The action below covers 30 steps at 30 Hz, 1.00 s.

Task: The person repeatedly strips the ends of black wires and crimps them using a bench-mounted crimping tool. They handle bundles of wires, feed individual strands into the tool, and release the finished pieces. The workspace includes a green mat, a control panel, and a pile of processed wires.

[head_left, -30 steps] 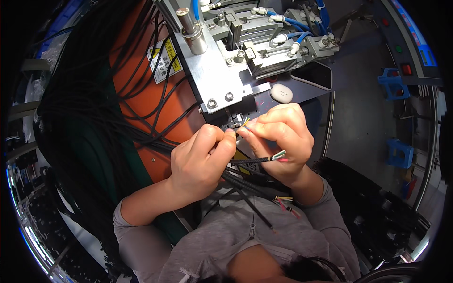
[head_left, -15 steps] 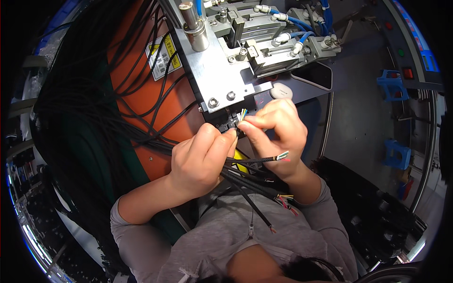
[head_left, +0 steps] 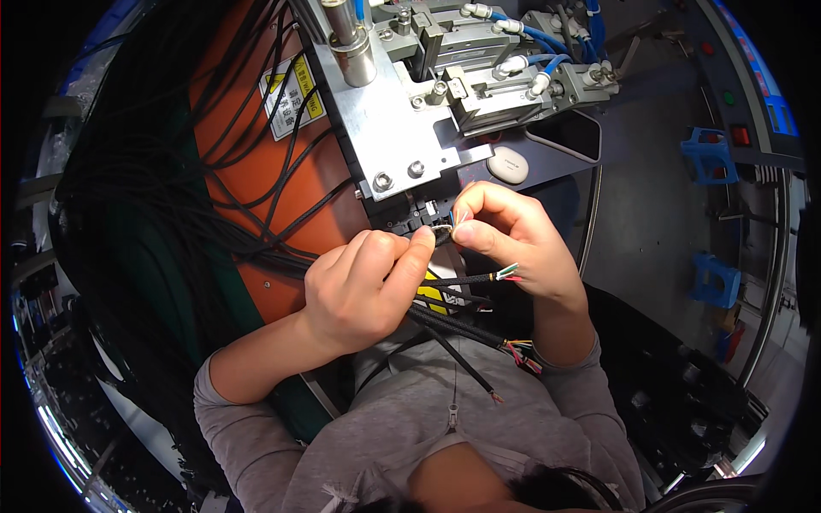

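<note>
- Closed the left hand (head_left: 363,286) in a pinch on a black cable (head_left: 441,236), presumably for steadying.
- Pinched its fine wires (head_left: 462,215) with the right hand (head_left: 517,244), presumably for control.
- Held the cable near the metal fixture (head_left: 380,124), with long axis roughly crosswise and wires pointing right.
- Gathered other cables (head_left: 457,327) below both hands.

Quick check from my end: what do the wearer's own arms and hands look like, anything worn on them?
The left hand and right hand are bare, with no gloves, watch or rings showing. The left sleeve and right sleeve are plain grey cloth, stop short of the wrists, and match the grey top.
</note>
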Motion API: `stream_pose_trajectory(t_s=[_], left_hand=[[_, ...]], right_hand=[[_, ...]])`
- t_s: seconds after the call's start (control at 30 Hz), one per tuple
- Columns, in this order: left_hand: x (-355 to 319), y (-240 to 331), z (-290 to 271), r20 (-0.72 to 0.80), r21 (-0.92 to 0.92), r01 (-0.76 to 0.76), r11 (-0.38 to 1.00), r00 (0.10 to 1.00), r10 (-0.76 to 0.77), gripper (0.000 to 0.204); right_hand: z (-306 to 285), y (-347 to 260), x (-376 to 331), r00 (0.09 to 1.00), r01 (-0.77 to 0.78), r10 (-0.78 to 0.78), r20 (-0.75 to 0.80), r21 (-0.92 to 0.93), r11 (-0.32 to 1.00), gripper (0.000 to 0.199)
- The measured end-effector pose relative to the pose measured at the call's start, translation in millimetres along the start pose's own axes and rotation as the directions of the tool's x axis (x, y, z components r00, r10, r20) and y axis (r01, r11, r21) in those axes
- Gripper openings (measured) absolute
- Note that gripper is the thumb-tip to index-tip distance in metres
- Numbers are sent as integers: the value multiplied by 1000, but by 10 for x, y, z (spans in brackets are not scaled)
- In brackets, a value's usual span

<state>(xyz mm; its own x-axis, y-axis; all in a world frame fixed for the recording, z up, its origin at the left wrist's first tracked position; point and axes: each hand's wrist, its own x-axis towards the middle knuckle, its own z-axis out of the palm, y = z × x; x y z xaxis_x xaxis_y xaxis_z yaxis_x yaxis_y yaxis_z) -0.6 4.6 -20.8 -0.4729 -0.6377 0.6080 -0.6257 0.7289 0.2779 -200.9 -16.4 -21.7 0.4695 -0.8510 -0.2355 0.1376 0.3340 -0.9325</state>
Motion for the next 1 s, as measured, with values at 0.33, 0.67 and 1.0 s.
stream_pose_trajectory(t_s=[0.33, 0.67, 1.0], left_hand=[[-30, -22, 30, 13, 12, -1, 1000, 1000, 0, 28], [-1, -14, 14, 106, 116, -68, 991, 993, 56, 32], [21, 79, 11, 275, 251, 14, 968, 958, -85, 34]], right_hand=[[136, 95, 59, 754, 448, -649, -104, -641, 623, 11], [-128, 157, 43, 997, 35, -39, -70, -63, 997, 12], [45, 298, 192, 800, 350, -599, -34, -784, 512, 5]])
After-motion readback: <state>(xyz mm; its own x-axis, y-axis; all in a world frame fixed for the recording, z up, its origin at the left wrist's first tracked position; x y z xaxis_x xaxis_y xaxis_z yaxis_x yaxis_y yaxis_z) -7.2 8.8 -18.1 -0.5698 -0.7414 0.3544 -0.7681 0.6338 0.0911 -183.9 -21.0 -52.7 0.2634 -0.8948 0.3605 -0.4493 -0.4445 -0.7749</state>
